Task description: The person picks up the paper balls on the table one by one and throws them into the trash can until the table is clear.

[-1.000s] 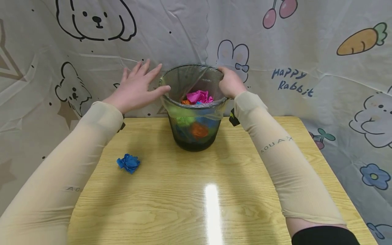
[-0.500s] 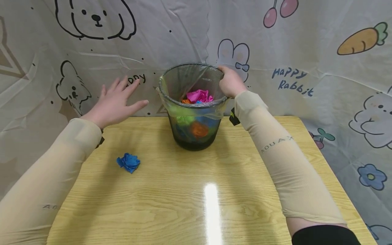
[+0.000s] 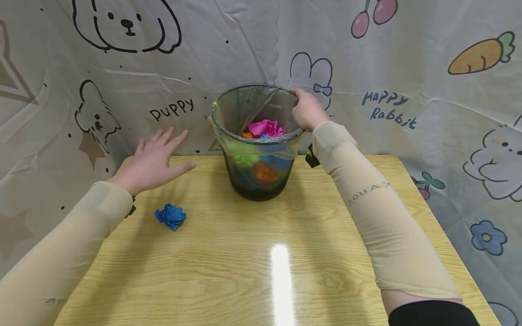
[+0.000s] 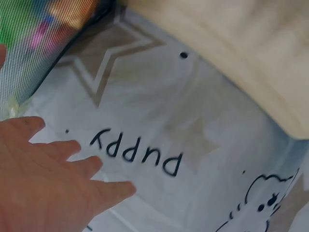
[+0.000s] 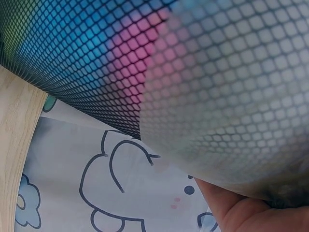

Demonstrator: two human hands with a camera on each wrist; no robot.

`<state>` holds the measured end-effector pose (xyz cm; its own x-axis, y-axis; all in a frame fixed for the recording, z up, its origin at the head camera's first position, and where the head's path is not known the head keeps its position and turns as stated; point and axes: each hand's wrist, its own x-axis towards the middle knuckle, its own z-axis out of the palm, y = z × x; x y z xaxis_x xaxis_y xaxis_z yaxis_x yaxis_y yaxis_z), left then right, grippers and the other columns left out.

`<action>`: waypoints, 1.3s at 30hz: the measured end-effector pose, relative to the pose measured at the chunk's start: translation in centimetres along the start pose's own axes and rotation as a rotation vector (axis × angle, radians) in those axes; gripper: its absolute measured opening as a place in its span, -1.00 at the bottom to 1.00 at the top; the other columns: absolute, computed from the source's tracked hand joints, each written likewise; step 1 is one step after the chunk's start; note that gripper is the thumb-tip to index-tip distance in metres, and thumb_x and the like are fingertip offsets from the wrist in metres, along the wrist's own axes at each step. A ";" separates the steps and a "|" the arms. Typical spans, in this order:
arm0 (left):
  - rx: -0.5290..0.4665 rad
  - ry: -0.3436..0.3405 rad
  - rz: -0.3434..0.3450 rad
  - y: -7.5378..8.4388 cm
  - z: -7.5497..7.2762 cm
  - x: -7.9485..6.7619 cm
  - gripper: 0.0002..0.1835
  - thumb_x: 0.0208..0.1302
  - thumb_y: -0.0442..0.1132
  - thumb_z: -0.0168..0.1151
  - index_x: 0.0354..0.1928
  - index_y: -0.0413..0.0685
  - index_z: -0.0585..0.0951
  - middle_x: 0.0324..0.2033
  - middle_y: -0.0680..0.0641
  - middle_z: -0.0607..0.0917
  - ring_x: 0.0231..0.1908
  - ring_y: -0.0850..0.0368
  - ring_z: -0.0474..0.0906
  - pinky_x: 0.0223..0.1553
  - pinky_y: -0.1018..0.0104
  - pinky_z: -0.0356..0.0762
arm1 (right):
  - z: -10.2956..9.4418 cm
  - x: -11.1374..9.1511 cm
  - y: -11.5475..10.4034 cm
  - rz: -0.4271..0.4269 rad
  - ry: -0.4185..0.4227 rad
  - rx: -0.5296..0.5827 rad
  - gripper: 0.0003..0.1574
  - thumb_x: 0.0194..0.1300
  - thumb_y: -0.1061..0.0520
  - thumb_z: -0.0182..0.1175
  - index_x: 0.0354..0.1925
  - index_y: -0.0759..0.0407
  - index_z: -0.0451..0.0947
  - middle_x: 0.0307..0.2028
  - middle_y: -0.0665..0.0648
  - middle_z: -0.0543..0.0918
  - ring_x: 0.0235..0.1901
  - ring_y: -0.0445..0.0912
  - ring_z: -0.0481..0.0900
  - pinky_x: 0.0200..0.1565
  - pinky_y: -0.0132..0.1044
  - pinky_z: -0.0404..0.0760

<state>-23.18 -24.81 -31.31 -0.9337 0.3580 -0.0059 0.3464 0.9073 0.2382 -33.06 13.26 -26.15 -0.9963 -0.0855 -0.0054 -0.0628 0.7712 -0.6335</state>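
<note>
A black mesh wastebasket [image 3: 261, 190] with a clear plastic liner stands at the back of the table. Crumpled paper lies in it, a pink ball [image 3: 267, 129] on top, with orange, green and blue showing through the mesh. My right hand [image 3: 308, 110] grips the basket's rim on the right side; part of its fingers is hidden. To the left of the basket my left hand [image 3: 152, 165] hovers with spread fingers, holding nothing. Just below that hand a crumpled blue paper ball [image 3: 171, 217] lies on the table. In the right wrist view the mesh fills most of the picture.
The light wooden table [image 3: 228, 271] has its right edge running down toward the front right. A printed cloth [image 3: 244, 50] with cartoon animals hangs close behind the table and at both sides.
My left hand has moved left and down, away from the basket's rim and toward the blue paper ball. My right hand and the basket have stayed in place.
</note>
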 end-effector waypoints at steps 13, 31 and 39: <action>-0.026 -0.141 -0.012 -1.8 5.9 -2.4 0.05 0.35 0.41 0.15 0.65 -0.02 0.04 0.56 -0.44 -0.08 0.49 -0.54 -0.20 0.26 -0.64 -0.15 | 0.1 0.2 0.1 -0.012 0.010 -0.010 -0.13 0.43 0.35 -0.26 0.65 0.01 -0.01 0.55 0.12 0.22 0.46 0.02 0.23 0.43 -0.11 0.24; -0.141 -0.261 -0.080 -3.3 10.5 -4.1 0.06 0.22 0.09 0.48 0.60 -0.16 0.15 0.47 -0.65 -0.08 0.35 -0.72 0.02 0.20 -0.51 0.24 | 0.1 -0.1 -0.1 0.000 0.008 0.025 -0.14 0.45 0.35 -0.24 0.65 0.00 -0.01 0.51 0.13 0.28 0.35 0.04 0.34 0.35 -0.11 0.36; -0.177 -0.312 -0.073 -3.5 11.5 -4.2 0.02 0.23 0.04 0.49 0.58 -0.20 0.17 0.45 -0.68 -0.09 0.29 -0.66 0.24 0.15 -0.39 0.41 | 0.1 -0.3 -0.1 0.008 0.008 0.027 -0.14 0.45 0.34 -0.25 0.65 -0.01 -0.01 0.51 0.13 0.28 0.32 0.04 0.37 0.32 -0.11 0.40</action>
<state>-19.39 -26.96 -43.24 -0.8732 0.3688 -0.3188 0.2337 0.8906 0.3902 -32.79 13.15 -26.17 -0.9972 -0.0743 -0.0042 -0.0535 0.7545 -0.6541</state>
